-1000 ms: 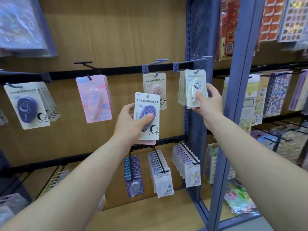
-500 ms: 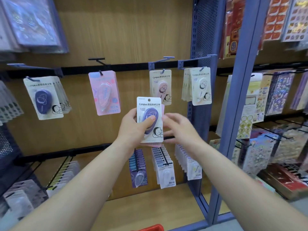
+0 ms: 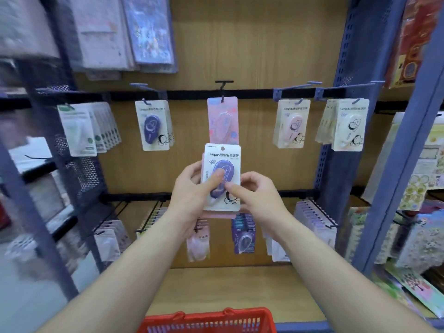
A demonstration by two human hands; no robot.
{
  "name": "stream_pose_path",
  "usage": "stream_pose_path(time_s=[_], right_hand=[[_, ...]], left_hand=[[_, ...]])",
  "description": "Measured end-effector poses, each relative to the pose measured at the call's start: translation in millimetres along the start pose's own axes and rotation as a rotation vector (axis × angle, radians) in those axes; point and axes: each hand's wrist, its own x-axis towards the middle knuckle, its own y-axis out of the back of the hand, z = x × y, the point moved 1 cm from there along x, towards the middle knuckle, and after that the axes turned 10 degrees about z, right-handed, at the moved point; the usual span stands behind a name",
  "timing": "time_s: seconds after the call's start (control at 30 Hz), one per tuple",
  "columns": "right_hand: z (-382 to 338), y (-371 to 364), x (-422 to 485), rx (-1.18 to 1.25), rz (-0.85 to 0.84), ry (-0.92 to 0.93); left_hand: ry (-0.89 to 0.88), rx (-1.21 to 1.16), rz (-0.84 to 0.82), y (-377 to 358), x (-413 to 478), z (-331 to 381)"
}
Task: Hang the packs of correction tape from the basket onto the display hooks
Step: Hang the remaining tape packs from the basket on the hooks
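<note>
One wooden display wall (image 3: 264, 56) is seen, with five groups of hung packs (image 3: 290, 123) counted along its upper rail. One red basket (image 3: 209, 319) is cut off by the bottom edge. Two packs are held up before the wall. The purple pack (image 3: 222, 156) in front is gripped by the left hand (image 3: 192, 191), thumb on its blister, and pinched at its right edge by the right hand (image 3: 257, 198). A pink pack (image 3: 219, 214) shows behind it.

A white-carded purple pack (image 3: 222, 153) is held upright before the shelf, with 1 pink pack (image 3: 219, 214) flat behind it. The hooks (image 3: 298, 85) above carry hanging packs (image 3: 292, 123), purple, pink and cream. The red basket (image 3: 209, 319) sits below.
</note>
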Motion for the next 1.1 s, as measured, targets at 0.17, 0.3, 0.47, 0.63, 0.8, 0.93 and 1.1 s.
stream_pose_path(time_s=[0.17,0.3,0.47,0.63,0.8,0.93,1.1], right_hand=[[-6,-57,-4,0.039,0.027,-0.016],[-14,-93,0,0.026,0.072,-0.003],[-24,-130,20,0.031,0.068,-0.020],[-47,-170,51,0.010,0.088,0.032],[-64,-198,83,0.048,0.097,0.027],[-69,-211,95,0.049,0.102,0.025],[-60,-218,88,0.057,0.098,0.038]], left_hand=[[0.002,-0.016,0.083,58,4,10],[-0.052,0.073,0.198,105,16,16],[-0.067,0.091,0.287,154,31,27],[-0.053,0.091,0.302,187,48,34],[-0.056,0.082,0.283,201,61,41],[-0.062,0.083,0.276,209,71,45],[-0.079,0.073,0.269,216,78,48]])
